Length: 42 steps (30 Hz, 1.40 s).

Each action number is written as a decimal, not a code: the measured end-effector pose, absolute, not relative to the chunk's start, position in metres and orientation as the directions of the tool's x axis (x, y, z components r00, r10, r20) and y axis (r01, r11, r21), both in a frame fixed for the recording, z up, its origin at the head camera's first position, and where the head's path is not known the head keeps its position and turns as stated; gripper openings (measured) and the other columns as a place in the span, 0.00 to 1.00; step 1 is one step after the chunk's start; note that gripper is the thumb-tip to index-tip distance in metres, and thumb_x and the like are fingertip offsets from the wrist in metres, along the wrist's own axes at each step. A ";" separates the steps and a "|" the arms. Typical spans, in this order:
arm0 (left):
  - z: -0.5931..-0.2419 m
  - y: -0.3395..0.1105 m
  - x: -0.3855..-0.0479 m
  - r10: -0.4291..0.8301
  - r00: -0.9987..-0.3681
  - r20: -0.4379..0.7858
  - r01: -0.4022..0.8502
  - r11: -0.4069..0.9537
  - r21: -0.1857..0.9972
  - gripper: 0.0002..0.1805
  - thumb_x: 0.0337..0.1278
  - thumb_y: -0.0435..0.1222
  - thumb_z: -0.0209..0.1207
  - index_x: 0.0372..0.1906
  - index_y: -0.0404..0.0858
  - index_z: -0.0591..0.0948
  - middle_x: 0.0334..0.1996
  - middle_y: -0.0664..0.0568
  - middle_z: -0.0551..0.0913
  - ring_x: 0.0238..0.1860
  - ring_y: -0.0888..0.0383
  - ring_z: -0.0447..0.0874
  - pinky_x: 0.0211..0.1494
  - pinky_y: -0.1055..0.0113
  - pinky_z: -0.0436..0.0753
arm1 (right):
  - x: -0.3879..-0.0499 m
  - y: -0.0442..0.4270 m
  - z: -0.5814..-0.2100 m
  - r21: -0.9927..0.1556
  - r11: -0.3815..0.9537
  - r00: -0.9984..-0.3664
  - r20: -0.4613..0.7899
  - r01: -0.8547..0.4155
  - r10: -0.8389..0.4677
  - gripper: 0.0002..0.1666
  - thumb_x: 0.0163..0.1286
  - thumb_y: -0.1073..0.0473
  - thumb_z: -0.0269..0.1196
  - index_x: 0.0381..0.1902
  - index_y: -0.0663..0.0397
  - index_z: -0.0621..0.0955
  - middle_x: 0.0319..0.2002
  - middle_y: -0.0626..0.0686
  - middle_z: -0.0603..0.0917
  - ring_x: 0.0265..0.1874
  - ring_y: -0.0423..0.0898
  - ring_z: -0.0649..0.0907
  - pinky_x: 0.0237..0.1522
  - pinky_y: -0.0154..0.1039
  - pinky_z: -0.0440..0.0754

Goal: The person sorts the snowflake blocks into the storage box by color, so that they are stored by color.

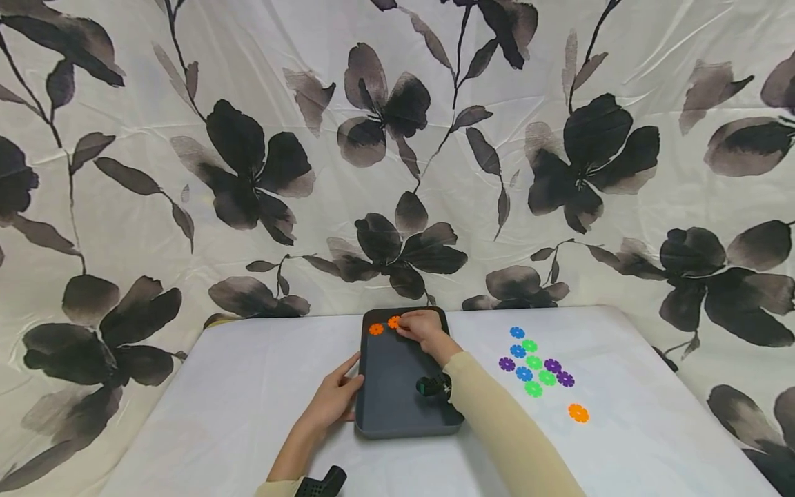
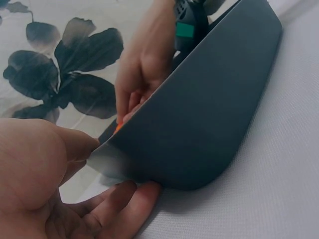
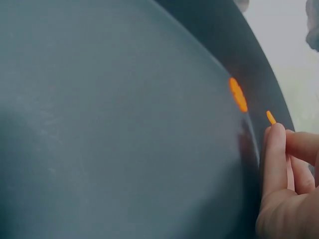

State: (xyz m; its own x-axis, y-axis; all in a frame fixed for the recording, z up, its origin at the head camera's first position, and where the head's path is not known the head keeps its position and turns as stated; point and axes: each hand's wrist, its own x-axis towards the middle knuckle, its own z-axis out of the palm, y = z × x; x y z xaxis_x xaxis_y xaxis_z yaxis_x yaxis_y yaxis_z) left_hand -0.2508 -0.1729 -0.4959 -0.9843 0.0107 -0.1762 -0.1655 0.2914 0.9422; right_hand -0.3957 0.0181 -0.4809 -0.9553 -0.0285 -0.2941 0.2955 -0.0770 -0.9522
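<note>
since the orange disc (image 1: 394, 322) looks light, thin and fairly stiff, an edge pinch should do: right hand (image 1: 425, 328) pinches it at the tray (image 1: 393, 386)'s far end, left hand (image 1: 332, 397) grips the tray's left side.

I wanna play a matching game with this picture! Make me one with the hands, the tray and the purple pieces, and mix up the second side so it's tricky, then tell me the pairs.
Column one
1. left hand
2. right hand
3. tray
4. purple pieces

Column two
A. dark grey all over
B. lying on the white table, to the right of the tray
C. pinching an orange piece
D. holding the tray's left side

Right pairs: 1-D, 2-C, 3-A, 4-B
</note>
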 end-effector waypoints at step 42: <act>-0.494 -0.174 -0.248 0.009 -0.983 -0.182 -0.172 0.285 0.943 0.29 0.70 0.42 0.55 0.73 0.53 0.65 0.39 0.44 0.70 0.37 0.53 0.71 0.24 0.60 0.84 | -0.407 -0.003 -0.502 -0.971 0.051 -0.962 -0.224 0.235 0.156 0.05 0.54 0.74 0.70 0.31 0.67 0.86 0.33 0.60 0.84 0.20 0.43 0.85 0.26 0.35 0.85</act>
